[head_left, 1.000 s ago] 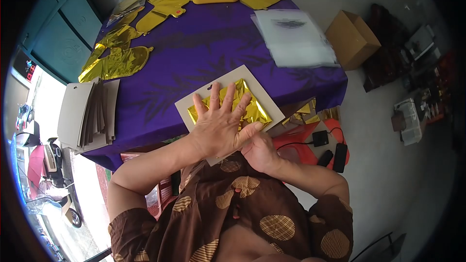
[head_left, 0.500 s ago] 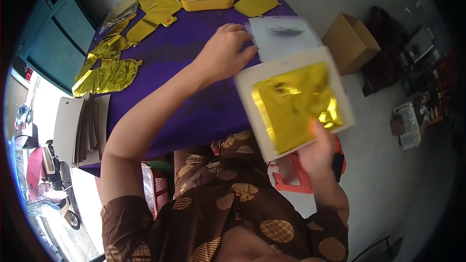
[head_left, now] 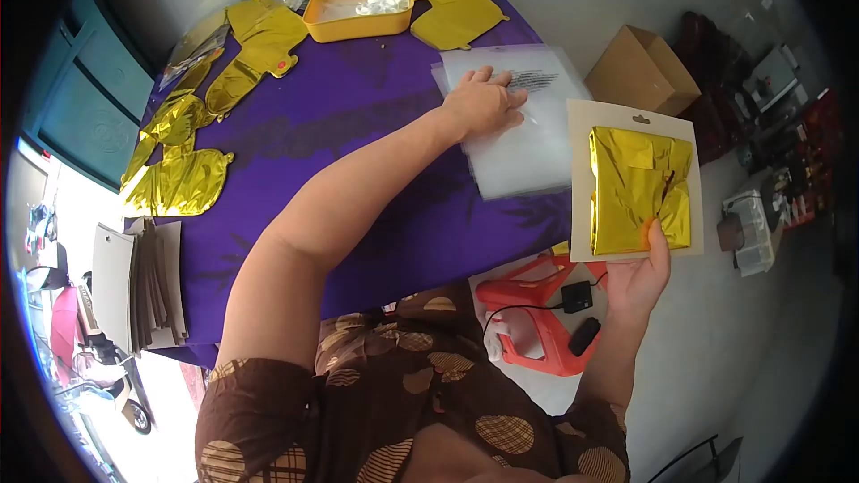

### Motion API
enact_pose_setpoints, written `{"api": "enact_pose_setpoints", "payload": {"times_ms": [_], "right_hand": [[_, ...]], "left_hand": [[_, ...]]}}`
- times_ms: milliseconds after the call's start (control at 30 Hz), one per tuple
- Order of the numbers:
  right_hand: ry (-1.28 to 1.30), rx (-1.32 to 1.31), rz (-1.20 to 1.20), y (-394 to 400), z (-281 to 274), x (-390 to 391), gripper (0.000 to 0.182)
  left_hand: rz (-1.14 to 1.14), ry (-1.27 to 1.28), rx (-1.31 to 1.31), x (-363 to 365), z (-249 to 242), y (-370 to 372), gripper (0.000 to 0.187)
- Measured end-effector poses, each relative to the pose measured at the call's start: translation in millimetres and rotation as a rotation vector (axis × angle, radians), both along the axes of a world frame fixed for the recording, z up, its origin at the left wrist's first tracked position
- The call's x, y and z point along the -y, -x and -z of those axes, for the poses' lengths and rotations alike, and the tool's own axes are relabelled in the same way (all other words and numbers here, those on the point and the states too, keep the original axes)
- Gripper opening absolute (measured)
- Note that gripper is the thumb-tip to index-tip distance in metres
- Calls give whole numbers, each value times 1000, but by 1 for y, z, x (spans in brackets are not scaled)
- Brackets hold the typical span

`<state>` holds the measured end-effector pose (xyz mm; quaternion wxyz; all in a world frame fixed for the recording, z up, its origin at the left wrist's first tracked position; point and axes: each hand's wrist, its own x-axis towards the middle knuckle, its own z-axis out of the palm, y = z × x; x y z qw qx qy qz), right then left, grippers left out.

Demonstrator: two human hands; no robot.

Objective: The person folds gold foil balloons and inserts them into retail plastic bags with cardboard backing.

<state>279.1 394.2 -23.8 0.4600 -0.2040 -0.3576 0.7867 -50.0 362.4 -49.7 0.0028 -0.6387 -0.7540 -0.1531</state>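
Observation:
My right hand (head_left: pixel 640 277) holds a pale backing card (head_left: pixel 580 179) upright by its lower edge, the thumb on the folded gold foil (head_left: pixel 637 192) that lies against the card's front. The card has a hanging slot at its top. My left hand (head_left: pixel 488 105) rests with fingers spread on a stack of clear plastic bags (head_left: pixel 519 161) at the table's right side. Dark print shows on the top bag beside my fingertips.
On the purple tablecloth (head_left: pixel 385 179) lie gold foil pieces (head_left: pixel 183 181) at left and more foil (head_left: pixel 456 9) at the back. A yellow tray (head_left: pixel 358 29) holds white items. Cards (head_left: pixel 116 291) stand at the left edge. A red stool (head_left: pixel 546 353) and cardboard box (head_left: pixel 640 67) are right.
My right hand has carried the card and foil to the right, off the bags, and turned them more upright. My left hand has moved right onto the bags. The view has shifted slightly.

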Motion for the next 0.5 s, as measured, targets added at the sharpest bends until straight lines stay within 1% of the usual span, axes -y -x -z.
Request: {"api": "enact_pose_setpoints", "payload": {"times_ms": [233, 300, 333, 433, 500], "right_hand": [[50, -8, 4, 14, 4, -2, 44], [59, -31, 42, 16, -1, 3, 44], [63, -45, 60, 17, -3, 5, 44], [-29, -203, -63, 7, 1, 3, 45], [-98, -310, -158, 1, 1, 5, 45]], "left_hand": [[-27, -10, -46, -6, -3, -3, 43], [-29, -30, -31, -3, -15, -5, 41], [1, -104, -95, 0, -21, -5, 40], [77, -336, -294, 22, -53, -12, 39], [110, -505, -430, 51, -78, -18, 39]]}}
